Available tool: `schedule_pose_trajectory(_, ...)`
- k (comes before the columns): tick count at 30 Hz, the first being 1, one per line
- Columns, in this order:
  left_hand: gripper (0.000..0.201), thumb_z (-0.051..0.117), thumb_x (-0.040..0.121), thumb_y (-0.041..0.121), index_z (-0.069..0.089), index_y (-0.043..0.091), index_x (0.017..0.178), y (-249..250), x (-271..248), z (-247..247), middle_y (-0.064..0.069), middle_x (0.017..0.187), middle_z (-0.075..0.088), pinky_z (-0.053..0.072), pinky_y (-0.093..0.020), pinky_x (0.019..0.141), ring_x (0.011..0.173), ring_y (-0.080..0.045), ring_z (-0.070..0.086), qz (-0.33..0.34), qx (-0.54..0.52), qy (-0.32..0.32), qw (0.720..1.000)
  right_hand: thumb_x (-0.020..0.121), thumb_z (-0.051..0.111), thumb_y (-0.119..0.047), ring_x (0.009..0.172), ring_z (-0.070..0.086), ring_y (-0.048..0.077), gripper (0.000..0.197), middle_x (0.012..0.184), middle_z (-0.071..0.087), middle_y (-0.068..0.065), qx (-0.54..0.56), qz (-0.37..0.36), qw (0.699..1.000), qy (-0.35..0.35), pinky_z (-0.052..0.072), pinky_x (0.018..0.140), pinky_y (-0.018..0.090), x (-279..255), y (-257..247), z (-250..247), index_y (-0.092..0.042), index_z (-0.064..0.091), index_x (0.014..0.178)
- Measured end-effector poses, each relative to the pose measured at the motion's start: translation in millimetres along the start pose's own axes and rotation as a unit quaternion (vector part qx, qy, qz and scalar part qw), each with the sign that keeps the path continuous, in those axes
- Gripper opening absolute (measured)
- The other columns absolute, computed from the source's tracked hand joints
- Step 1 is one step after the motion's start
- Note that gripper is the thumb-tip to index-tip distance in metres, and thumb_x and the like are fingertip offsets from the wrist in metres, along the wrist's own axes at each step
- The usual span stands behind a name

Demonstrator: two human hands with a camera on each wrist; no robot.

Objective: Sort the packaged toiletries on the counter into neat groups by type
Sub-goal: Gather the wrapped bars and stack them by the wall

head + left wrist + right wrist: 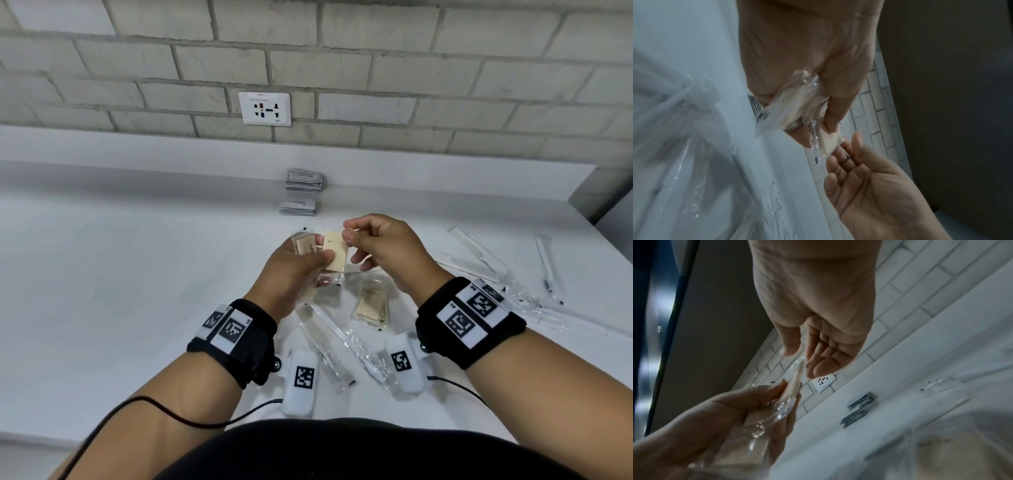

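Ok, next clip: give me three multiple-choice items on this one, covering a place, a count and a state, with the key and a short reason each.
1. Where do the grey sachet stacks sit?
A. below the wall socket, near the back edge
B. beside the person's body
C. at the counter's far left

2. How many grey stacks are there?
A. one
B. two
C. four

3. What is the left hand doing?
A. resting flat on the counter
B. holding beige wrapped packets
C. gripping a comb

Key: 1 A, both stacks lie under the socket. 2 B, two separate piles show. 3 B, its thumb and fingers grip the packets.
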State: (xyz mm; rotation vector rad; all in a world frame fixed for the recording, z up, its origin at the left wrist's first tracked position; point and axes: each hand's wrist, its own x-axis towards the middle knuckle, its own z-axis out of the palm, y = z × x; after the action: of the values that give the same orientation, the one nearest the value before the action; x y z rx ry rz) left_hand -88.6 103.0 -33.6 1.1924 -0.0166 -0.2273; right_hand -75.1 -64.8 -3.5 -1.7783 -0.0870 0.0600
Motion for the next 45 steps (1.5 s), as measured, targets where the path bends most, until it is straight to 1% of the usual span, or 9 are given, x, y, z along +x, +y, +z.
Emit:
schedule_pose_trajectory(4,0.01,0.058,0.091,0.001,0.056,0.01,0.095,-3,-2,4,-0.008,0.08,0.06,0.05,-0.029,0.058,0.067,-0.02,0.06,-0.003,0.021,-0.01,1.0,0.083,0.071,-0.009,0.055,0.056,0.013,0.013,0.064,0.064,-0.003,-0.116,-0.022,0.993,0.011,0.044,0.052,0.024,5,-6,-4,-0.014,0.066,0.072)
schedule_pose_trajectory(8,0.014,0.046,0.1,0.022,0.054,0.011,0.097,1,0,-1,-0.007,0.086,0.06,0.044,-0.03,0.062,0.071,-0.02,0.058,-0.01,-0.014,0.04,0.999,0.073,0.072,-0.001,0.048,0.051,0.011,0.014,0.058,0.061,-0.001,0.132,-0.024,0.989,-0.056,0.041,0.047,0.021,3,-26,-19,-0.011,0.066,0.065)
schedule_pose_trajectory(14,0.017,0.051,0.096,0.026,0.058,0.011,0.1,1,1,0,-0.005,0.09,0.064,0.046,-0.029,0.064,0.076,-0.019,0.062,-0.027,0.007,0.002,1.0,0.086,0.068,-0.008,0.049,0.046,0.011,0.017,0.058,0.057,-0.003,-0.129,-0.031,0.991,-0.016,0.04,0.051,0.023,8,-21,-26,-0.015,0.061,0.071)
schedule_pose_trajectory(19,0.003,0.063,0.089,0.009,0.062,0.008,0.09,-5,3,10,-0.009,0.082,0.061,0.046,-0.024,0.056,0.074,-0.023,0.057,-0.034,0.066,-0.037,0.997,0.086,0.068,-0.011,0.05,0.053,0.012,0.014,0.061,0.059,-0.002,-0.096,-0.029,0.995,-0.001,0.043,0.051,0.026,6,-9,-19,-0.014,0.061,0.074)
schedule_pose_trajectory(23,0.006,0.062,0.089,0.007,0.061,0.01,0.084,-5,5,12,-0.006,0.075,0.059,0.044,-0.022,0.053,0.067,-0.018,0.054,-0.025,0.064,-0.003,0.998,0.084,0.065,0.004,0.046,0.052,0.011,0.015,0.057,0.061,-0.002,0.032,0.045,0.994,-0.089,0.042,0.043,0.021,5,-6,-28,-0.01,0.06,0.086)
schedule_pose_trajectory(29,0.006,0.066,0.087,0.007,0.063,0.008,0.082,-8,7,12,-0.002,0.067,0.057,0.046,-0.023,0.053,0.058,-0.012,0.053,0.001,0.102,0.037,0.994,0.079,0.071,0.005,0.043,0.053,0.011,0.022,0.054,0.062,0.0,-0.002,0.07,0.994,-0.082,0.045,0.043,0.023,5,-2,-30,-0.01,0.055,0.074)
schedule_pose_trajectory(34,0.005,0.065,0.088,0.009,0.063,0.008,0.084,-10,10,10,-0.002,0.065,0.059,0.047,-0.027,0.056,0.058,-0.015,0.054,-0.001,0.129,0.068,0.989,0.079,0.073,0.002,0.051,0.063,0.018,0.021,0.059,0.065,0.003,-0.042,0.075,0.992,-0.096,0.05,0.047,0.025,6,-5,-31,-0.004,0.06,0.094)
schedule_pose_trajectory(41,0.007,0.061,0.089,0.001,0.059,0.005,0.095,-10,2,9,-0.007,0.074,0.059,0.048,-0.026,0.057,0.06,-0.016,0.057,-0.056,0.093,-0.002,0.994,0.085,0.068,0.001,0.047,0.064,0.02,0.017,0.06,0.062,0.008,-0.051,0.069,0.995,-0.051,0.052,0.047,0.029,8,-4,-26,-0.009,0.054,0.084)
schedule_pose_trajectory(45,0.01,0.059,0.088,-0.005,0.058,0.004,0.092,-12,1,7,-0.01,0.072,0.056,0.049,-0.025,0.055,0.057,-0.015,0.057,-0.042,0.078,0.018,0.996,0.083,0.067,0.007,0.052,0.065,0.024,0.025,0.064,0.058,0.009,-0.026,0.068,0.993,-0.089,0.053,0.047,0.029,9,-3,-28,-0.007,0.053,0.097)
